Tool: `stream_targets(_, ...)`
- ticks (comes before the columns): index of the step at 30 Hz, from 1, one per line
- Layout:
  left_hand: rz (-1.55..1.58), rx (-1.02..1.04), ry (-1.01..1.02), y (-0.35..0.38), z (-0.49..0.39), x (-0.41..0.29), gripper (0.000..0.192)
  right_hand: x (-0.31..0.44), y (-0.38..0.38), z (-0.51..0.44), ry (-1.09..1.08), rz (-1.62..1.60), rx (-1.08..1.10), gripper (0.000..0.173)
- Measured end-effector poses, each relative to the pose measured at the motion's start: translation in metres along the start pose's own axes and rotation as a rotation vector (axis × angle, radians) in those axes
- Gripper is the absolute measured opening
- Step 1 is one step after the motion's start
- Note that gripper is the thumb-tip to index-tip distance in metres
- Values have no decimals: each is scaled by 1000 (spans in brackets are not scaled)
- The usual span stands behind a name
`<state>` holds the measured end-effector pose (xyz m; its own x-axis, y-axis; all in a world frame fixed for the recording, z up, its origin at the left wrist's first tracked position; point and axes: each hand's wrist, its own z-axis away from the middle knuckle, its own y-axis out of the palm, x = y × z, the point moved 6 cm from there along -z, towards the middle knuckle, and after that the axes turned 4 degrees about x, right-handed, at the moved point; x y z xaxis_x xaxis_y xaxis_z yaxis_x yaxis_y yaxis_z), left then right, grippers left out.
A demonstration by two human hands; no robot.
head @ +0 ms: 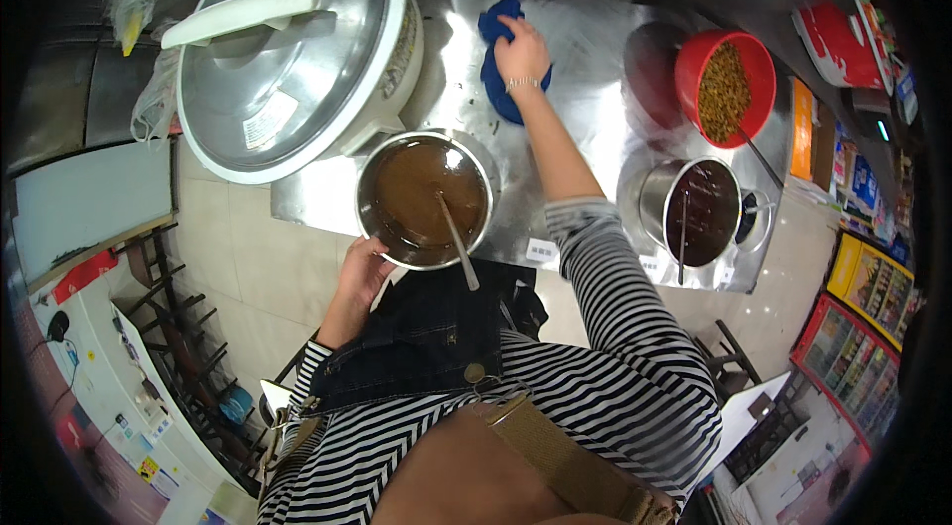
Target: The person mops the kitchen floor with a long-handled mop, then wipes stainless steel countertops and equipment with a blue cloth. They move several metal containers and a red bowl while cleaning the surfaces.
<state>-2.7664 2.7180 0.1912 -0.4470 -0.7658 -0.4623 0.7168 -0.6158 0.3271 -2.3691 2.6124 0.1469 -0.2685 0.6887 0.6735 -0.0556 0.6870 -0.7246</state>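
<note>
My left hand (364,268) grips the lower left rim of a round stainless-steel pot (487,209) at the front edge of the counter. Brown sauce (409,187) fills much of it, and a metal spoon (459,246) leans in the sauce with its handle over the near rim. Farther out, my right hand (523,53) presses on a crumpled blue cloth (500,90) that lies on the metal counter top. The cloth shows on both sides of the hand; its middle is hidden under the palm. Small dark specks lie on the metal close to the cloth.
A large white rice cooker (297,94) with a metal lid stands left of the pot. On the right are a red bowl (760,90) of chopped brown food, a steel pot (654,201) of dark sauce and a small metal cup (757,220). Labels (542,250) line the counter's front edge.
</note>
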Motion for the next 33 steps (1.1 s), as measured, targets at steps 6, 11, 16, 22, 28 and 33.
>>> stream_targets(6, 86, -52, -9, -6, -2, 1, 34, 59, 65, -105, -332, 16, 125, 50)
stream_targets(11, 62, -71, 27, -8, -2, 2, 30, 72, 97, -101, -451, 169, 633, 56)
stream_targets(16, 70, -75, 97, -10, -4, 5, 27, 78, 81, -55, -627, 93, 837, 57)
stream_targets(22, 102, -146, 175, -20, 11, 9, 25, 59, 45, 13, -673, 45, 1041, 50)
stream_targets(28, 103, -229, 208, -32, 47, 2, 26, 32, -33, 70, -359, -352, 966, 51)
stream_targets(33, 47, -203, 167, -27, 72, -13, 29, -34, -154, 102, 234, -893, 591, 60)
